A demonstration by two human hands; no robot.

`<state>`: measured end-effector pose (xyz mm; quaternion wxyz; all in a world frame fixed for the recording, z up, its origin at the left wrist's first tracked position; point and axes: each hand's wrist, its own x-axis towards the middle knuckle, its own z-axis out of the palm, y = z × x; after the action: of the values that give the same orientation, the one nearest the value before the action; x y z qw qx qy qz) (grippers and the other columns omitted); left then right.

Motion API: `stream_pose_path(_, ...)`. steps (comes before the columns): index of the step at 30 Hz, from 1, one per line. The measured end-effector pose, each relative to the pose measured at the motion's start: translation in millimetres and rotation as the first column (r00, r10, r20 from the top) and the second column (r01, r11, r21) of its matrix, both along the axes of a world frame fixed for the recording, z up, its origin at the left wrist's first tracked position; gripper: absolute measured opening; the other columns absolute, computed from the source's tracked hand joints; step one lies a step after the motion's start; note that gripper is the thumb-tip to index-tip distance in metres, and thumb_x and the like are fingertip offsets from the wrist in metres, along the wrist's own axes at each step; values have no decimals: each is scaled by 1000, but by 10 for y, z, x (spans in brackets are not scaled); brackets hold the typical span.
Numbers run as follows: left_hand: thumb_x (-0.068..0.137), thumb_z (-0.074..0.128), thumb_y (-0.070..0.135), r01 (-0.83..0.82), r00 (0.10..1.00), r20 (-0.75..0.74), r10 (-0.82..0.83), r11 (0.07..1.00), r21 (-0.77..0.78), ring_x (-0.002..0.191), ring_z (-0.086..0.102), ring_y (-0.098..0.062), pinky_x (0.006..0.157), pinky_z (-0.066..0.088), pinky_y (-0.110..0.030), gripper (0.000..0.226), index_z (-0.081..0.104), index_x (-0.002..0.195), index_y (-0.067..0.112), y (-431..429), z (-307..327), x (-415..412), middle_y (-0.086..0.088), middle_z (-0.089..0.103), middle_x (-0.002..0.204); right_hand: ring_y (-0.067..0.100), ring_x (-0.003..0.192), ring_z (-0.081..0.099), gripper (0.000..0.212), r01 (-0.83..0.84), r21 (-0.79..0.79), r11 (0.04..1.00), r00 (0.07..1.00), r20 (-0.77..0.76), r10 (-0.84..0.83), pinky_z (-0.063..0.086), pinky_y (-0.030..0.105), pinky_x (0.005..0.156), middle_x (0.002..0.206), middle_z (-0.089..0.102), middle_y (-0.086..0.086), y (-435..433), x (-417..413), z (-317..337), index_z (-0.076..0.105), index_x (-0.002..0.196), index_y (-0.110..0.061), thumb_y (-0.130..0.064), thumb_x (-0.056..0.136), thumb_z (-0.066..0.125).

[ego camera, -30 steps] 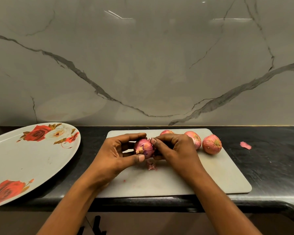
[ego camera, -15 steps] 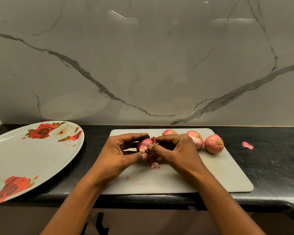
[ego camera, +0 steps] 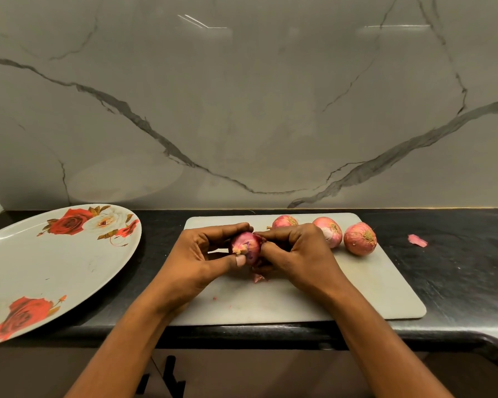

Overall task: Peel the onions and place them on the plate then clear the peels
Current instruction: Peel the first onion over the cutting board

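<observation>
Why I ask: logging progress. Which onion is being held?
The onion gripped by the left hand and right hand; the other three rest on the board.

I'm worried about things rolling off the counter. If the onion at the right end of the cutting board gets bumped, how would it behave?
Probably rolls: the rightmost onion is round and sits loose on the flat cutting board, with nothing on the board to its right. Its dry, papery skin looks intact, so it may flake when gripped. It looks firm.
</observation>
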<state>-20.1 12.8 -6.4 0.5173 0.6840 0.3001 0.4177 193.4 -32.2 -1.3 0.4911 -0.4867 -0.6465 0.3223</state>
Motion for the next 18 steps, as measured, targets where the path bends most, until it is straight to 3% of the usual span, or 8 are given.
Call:
stream_pose_path(3,82,80,-4,-1,1000,17,1,1000,0,125,69,-22,102,59,-42,54,70,133,9,0,6,-2,-4,75,129,22,83,80,27,17,-11,1000,1000,2,-17,67,48,78,89,82,1,-12,0,9,84,109,-16,-2,98,64)
stream_pose_path(7,82,80,-9,-26,1000,18,26,1000,10,123,70,-21,100,60,-40,54,71,132,9,-1,-2,17,-2,76,127,22,85,80,25,33,-36,999,999,-41,-34,67,47,80,90,82,3,-27,-16,19,84,108,-16,-4,98,64)
stream_pose_path(11,81,80,-8,-15,1000,-1,15,1000,13,123,70,-18,96,61,-34,54,71,131,10,-19,9,17,0,77,126,21,85,81,20,21,-57,998,998,-57,-24,67,49,79,91,82,3,-46,-9,32,82,112,-15,-21,94,79)
stream_pose_path(15,82,81,-6,1,1000,-22,-1,1000,20,124,69,-18,99,60,-37,53,71,132,12,-22,17,11,0,76,127,26,84,81,15,-9,-59,998,998,-70,5,67,52,78,87,82,6,-50,-23,53,84,103,-24,-14,93,78)
stream_pose_path(18,82,80,-6,-5,1000,6,5,1000,7,124,70,-20,101,60,-39,54,71,132,9,-20,17,6,-2,76,127,28,85,80,27,5,-36,999,999,-54,-7,66,52,79,88,82,5,-35,-19,34,85,103,-25,-4,94,71)
